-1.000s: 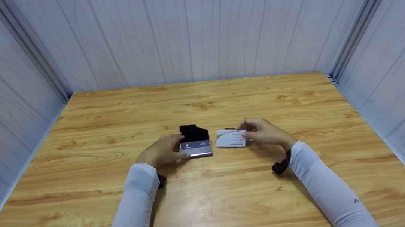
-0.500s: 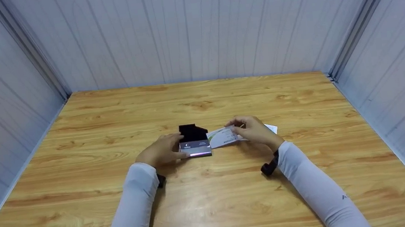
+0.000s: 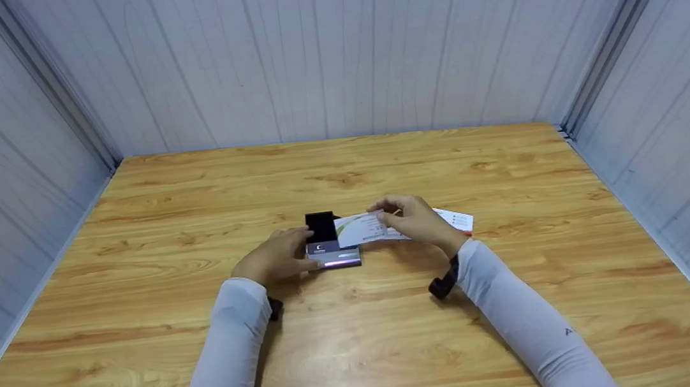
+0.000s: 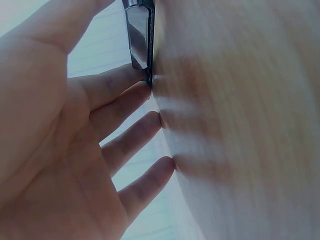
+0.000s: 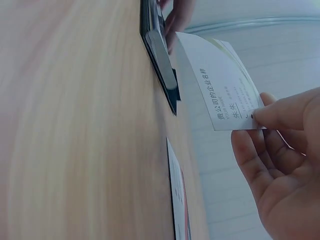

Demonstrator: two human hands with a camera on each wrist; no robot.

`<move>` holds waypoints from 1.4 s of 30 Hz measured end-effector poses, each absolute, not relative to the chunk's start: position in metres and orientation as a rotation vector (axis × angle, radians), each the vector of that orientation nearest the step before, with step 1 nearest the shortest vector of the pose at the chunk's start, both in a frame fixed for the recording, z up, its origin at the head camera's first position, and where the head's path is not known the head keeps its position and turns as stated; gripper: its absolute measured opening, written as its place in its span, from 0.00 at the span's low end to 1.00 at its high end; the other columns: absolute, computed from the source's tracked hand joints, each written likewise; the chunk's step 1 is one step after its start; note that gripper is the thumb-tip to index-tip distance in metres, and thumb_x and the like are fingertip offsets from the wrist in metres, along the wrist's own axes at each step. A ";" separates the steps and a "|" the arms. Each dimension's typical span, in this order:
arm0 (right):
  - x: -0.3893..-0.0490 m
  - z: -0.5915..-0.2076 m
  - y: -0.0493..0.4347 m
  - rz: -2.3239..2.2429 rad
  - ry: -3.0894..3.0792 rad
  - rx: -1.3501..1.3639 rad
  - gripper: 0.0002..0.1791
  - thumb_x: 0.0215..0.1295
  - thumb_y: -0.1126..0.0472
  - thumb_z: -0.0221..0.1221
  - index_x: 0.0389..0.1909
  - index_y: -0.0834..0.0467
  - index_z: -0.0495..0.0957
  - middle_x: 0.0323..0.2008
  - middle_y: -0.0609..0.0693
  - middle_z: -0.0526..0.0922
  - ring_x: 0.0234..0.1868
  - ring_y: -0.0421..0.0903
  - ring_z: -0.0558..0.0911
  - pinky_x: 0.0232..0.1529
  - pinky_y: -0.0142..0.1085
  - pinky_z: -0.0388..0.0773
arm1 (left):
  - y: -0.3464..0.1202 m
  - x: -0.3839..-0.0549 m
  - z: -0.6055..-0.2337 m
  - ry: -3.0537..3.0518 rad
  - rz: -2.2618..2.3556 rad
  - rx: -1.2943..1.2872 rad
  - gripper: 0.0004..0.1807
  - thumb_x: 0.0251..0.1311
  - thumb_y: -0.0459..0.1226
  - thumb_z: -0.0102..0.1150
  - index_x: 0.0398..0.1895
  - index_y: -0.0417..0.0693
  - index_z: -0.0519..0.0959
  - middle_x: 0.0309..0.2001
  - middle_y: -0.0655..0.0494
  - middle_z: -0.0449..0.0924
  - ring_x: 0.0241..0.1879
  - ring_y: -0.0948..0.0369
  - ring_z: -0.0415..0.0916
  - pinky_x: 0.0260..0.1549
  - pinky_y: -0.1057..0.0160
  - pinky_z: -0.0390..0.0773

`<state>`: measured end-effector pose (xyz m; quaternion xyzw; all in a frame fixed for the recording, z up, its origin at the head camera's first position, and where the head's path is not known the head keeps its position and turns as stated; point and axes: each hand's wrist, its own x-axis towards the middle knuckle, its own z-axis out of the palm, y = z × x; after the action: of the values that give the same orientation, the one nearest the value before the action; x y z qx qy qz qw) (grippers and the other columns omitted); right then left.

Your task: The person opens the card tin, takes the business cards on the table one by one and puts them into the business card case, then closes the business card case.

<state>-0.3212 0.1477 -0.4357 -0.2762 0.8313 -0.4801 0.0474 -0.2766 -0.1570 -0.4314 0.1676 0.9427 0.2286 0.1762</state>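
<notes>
A business card case (image 3: 344, 261) lies on the table with its dark lid (image 3: 321, 225) folded back. My left hand (image 3: 277, 257) holds the case by its left end, thumb at the front corner and index finger farther back. In the left wrist view the other fingertips touch the tabletop beside the case (image 4: 139, 37). Between thumb and fingers, my right hand (image 3: 420, 224) pinches a white business card (image 5: 225, 85) with green trim and printed text. This card is raised above the table, its left end over the right part of the case in the head view.
More white cards (image 3: 458, 220) with an orange-red edge lie on the wooden table (image 3: 361, 345) to the right, partly behind my right hand. Pale panel walls (image 3: 330, 54) enclose the table at the back and both sides.
My right hand has moved left with the white card, lifting it off the other cards and bringing it over the case. My left hand and the case have stayed put.
</notes>
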 end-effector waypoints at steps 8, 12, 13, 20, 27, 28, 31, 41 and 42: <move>-0.321 -0.436 0.119 -1.479 2.513 -0.836 0.11 0.73 0.66 0.56 0.51 0.60 0.83 0.46 0.50 0.85 0.44 0.47 0.81 0.45 0.39 0.79 | -0.156 -0.276 -0.430 2.666 0.637 0.425 0.45 0.65 0.56 0.62 0.80 0.51 0.55 0.78 0.47 0.53 0.77 0.48 0.45 0.73 0.45 0.50; -0.322 -0.439 0.108 -1.468 2.502 -0.835 0.11 0.73 0.66 0.57 0.51 0.57 0.84 0.45 0.48 0.84 0.46 0.46 0.80 0.47 0.40 0.79 | -0.155 -0.277 -0.430 2.675 0.651 0.431 0.46 0.65 0.55 0.63 0.80 0.48 0.55 0.77 0.47 0.55 0.76 0.48 0.47 0.72 0.46 0.52; -0.322 -0.440 0.106 -1.459 2.505 -0.840 0.11 0.73 0.65 0.57 0.51 0.57 0.84 0.45 0.48 0.84 0.46 0.46 0.80 0.47 0.40 0.79 | -0.155 -0.278 -0.430 2.676 0.655 0.434 0.46 0.65 0.55 0.63 0.80 0.48 0.55 0.77 0.47 0.56 0.76 0.48 0.48 0.72 0.46 0.52; -0.321 -0.444 0.102 -1.410 2.489 -0.850 0.11 0.73 0.65 0.56 0.51 0.53 0.83 0.47 0.46 0.83 0.49 0.45 0.80 0.50 0.41 0.78 | -0.155 -0.277 -0.430 2.683 0.659 0.463 0.48 0.64 0.57 0.64 0.79 0.45 0.55 0.76 0.45 0.57 0.75 0.46 0.49 0.72 0.45 0.53; -0.321 -0.444 0.104 -1.347 2.462 -0.870 0.15 0.74 0.65 0.55 0.55 0.50 0.84 0.52 0.44 0.82 0.51 0.45 0.79 0.52 0.41 0.77 | -0.155 -0.279 -0.431 2.680 0.637 0.471 0.48 0.64 0.57 0.63 0.78 0.42 0.55 0.76 0.44 0.57 0.75 0.46 0.50 0.71 0.45 0.54; -0.321 -0.445 0.104 -1.340 2.459 -0.877 0.16 0.74 0.66 0.54 0.55 0.50 0.83 0.53 0.45 0.82 0.51 0.45 0.79 0.53 0.42 0.77 | -0.155 -0.280 -0.431 2.680 0.636 0.469 0.48 0.64 0.57 0.63 0.79 0.42 0.55 0.76 0.44 0.57 0.75 0.46 0.50 0.72 0.45 0.53; -0.322 -0.445 0.104 -1.317 2.456 -0.897 0.17 0.74 0.67 0.54 0.56 0.51 0.83 0.54 0.46 0.82 0.52 0.46 0.79 0.54 0.42 0.76 | -0.155 -0.280 -0.431 2.683 0.630 0.465 0.48 0.64 0.57 0.63 0.78 0.43 0.56 0.75 0.45 0.58 0.75 0.46 0.51 0.71 0.46 0.54; -0.326 -0.447 0.104 -1.239 2.483 -0.974 0.17 0.75 0.67 0.52 0.59 0.54 0.82 0.56 0.49 0.81 0.52 0.46 0.79 0.55 0.40 0.76 | -0.155 -0.280 -0.431 2.668 0.654 0.437 0.49 0.64 0.58 0.63 0.80 0.46 0.54 0.77 0.47 0.56 0.76 0.47 0.49 0.72 0.45 0.52; -0.326 -0.447 0.104 -1.229 2.487 -0.968 0.17 0.75 0.67 0.52 0.59 0.53 0.82 0.56 0.49 0.81 0.52 0.46 0.79 0.55 0.40 0.76 | -0.155 -0.280 -0.431 2.666 0.653 0.432 0.49 0.64 0.58 0.62 0.80 0.46 0.54 0.77 0.46 0.55 0.76 0.47 0.48 0.72 0.44 0.52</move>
<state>-0.3259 0.1037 -0.4474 -0.3279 0.8421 -0.4161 0.1016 -0.2797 -0.1548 -0.4314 0.1530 0.9437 0.2312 0.1804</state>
